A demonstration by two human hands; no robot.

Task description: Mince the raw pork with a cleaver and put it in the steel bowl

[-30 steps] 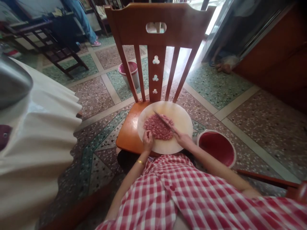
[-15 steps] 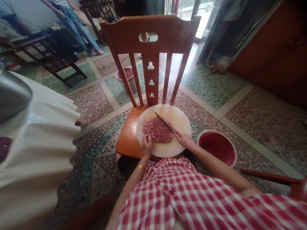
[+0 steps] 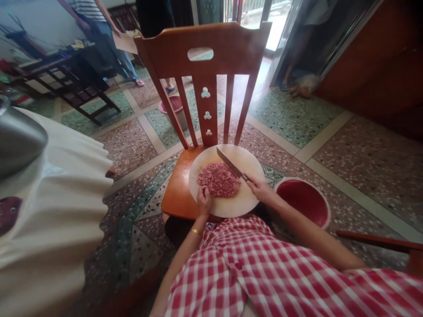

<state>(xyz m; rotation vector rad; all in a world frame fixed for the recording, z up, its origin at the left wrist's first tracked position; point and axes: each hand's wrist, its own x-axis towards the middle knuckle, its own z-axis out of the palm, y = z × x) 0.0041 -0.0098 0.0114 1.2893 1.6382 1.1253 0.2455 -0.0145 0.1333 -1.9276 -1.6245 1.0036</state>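
Observation:
A round pale cutting board (image 3: 231, 207) rests on the seat of a wooden chair (image 3: 180, 185). Chopped reddish meat (image 3: 216, 179) lies in a flat heap on its left and middle. My right hand (image 3: 259, 188) is closed around the handle of a knife (image 3: 229, 163), whose blade slants up and left over the heap's far right edge. At the near left rim of the board is my left hand (image 3: 204, 198), fingers curled beside the meat. Whether those fingers hold anything is hidden.
A red basin (image 3: 302, 200) stands on the floor to the right of the chair. Left is a cloth-covered table (image 3: 62, 189) with a metal pot (image 3: 20, 141). Behind the chair back are a bin (image 3: 178, 116) and other people, one in a striped top (image 3: 90, 11).
My right hand and the knife have shifted slightly right and the blade looks raised. My left hand has hardly moved. In the background, a person has moved and another's foot has appeared.

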